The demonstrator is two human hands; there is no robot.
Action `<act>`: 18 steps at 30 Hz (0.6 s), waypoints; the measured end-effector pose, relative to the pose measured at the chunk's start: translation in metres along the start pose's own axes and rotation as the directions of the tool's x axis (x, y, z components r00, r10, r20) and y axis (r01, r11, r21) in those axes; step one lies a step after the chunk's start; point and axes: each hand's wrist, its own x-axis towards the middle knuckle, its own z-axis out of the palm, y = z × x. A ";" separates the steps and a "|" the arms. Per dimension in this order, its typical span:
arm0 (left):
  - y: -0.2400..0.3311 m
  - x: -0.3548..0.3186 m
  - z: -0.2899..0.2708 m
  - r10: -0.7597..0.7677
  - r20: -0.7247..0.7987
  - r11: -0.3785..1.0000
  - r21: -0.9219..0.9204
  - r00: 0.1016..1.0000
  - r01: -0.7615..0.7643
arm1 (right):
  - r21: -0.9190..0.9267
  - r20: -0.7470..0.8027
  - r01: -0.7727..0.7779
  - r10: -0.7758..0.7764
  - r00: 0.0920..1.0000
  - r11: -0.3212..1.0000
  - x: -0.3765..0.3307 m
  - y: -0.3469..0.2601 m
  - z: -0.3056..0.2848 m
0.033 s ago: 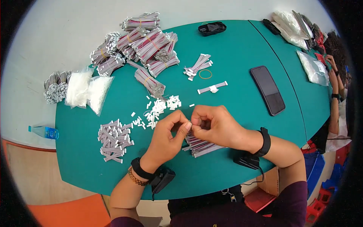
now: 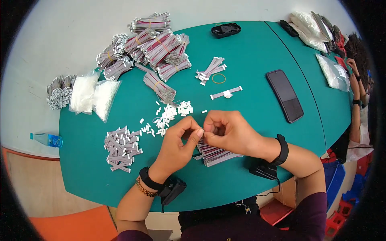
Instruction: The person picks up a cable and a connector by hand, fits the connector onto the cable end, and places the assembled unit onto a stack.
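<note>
My left hand [image 2: 180, 140] and my right hand [image 2: 229, 130] meet fingertip to fingertip above the near middle of the table, both pinching. Whatever sits between the fingertips is too small and covered to make out. Under my right hand lies a bundle of grey and dark red flat ribbon cables [image 2: 215, 154], partly hidden by it. Small white connector housings [image 2: 167, 114] are scattered just beyond my left hand. To the left of that hand is a pile of short grey ribbon cables [image 2: 122, 149] with white connectors on their ends.
Rubber-banded cable bundles [image 2: 159, 48] are heaped at the far left, beside clear bags of white parts [image 2: 83, 93]. Further right are a few finished cables [image 2: 211, 70], a rubber band [image 2: 218, 78] and a phone [image 2: 284, 96]. A bottle [image 2: 46, 139] lies left; another person's arms [image 2: 356, 88] show far right.
</note>
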 end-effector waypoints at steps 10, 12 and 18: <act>-0.003 0.002 -0.008 -0.054 0.013 0.971 -0.234 0.998 0.055 | 0.379 0.118 -0.220 0.189 0.975 0.899 0.004 -0.013 -0.006; -0.003 0.002 -0.008 -0.047 0.023 0.974 -0.220 0.999 0.051 | 0.375 0.137 -0.224 0.185 0.973 0.900 0.004 -0.012 -0.006; -0.002 0.001 -0.007 -0.093 0.055 0.958 -0.266 0.994 0.104 | 0.348 0.144 -0.194 0.153 0.978 0.917 0.004 -0.010 -0.005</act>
